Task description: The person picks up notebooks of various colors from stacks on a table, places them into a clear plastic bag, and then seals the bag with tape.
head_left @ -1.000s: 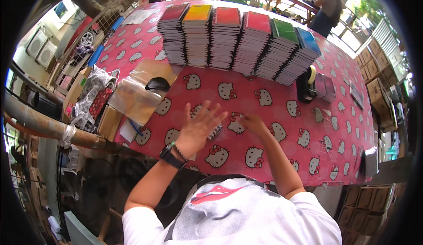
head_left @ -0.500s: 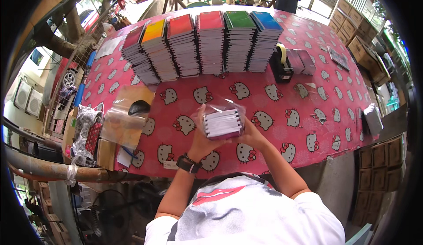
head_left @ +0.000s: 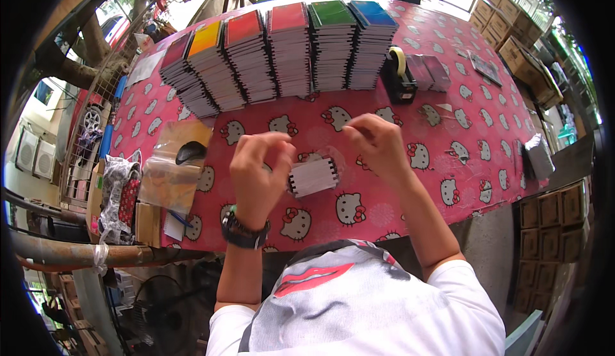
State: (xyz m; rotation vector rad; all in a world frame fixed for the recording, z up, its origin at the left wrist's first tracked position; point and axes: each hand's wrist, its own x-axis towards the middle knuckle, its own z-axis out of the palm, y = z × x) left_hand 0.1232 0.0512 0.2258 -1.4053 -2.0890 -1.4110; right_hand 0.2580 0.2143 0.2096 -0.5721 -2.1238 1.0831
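Note:
A small stack of spiral-bound notebooks (head_left: 314, 178) in a clear plastic bag lies on the pink patterned table in front of me. White pages and black binding edges show through the plastic. My left hand (head_left: 257, 175), with a dark watch on its wrist, is raised just left of the stack, fingers bent and the thumb apart. On the other side, my right hand (head_left: 379, 143) is lifted above and right of the bag, its fingers loosely curled and somewhat blurred. Neither hand visibly holds anything.
Tall stacks of notebooks with coloured covers (head_left: 288, 20) stand at the back. A tape dispenser (head_left: 400, 80) sits right of them, beside dark notebooks (head_left: 428, 72). Plastic bags (head_left: 170, 180) with a black object (head_left: 191, 153) lie left. Cartons (head_left: 551, 228) are stacked beyond the right edge.
Both hands have let go of the bagged notebooks and spread apart above the table. The bundle now rests on the table. The view has shifted slightly.

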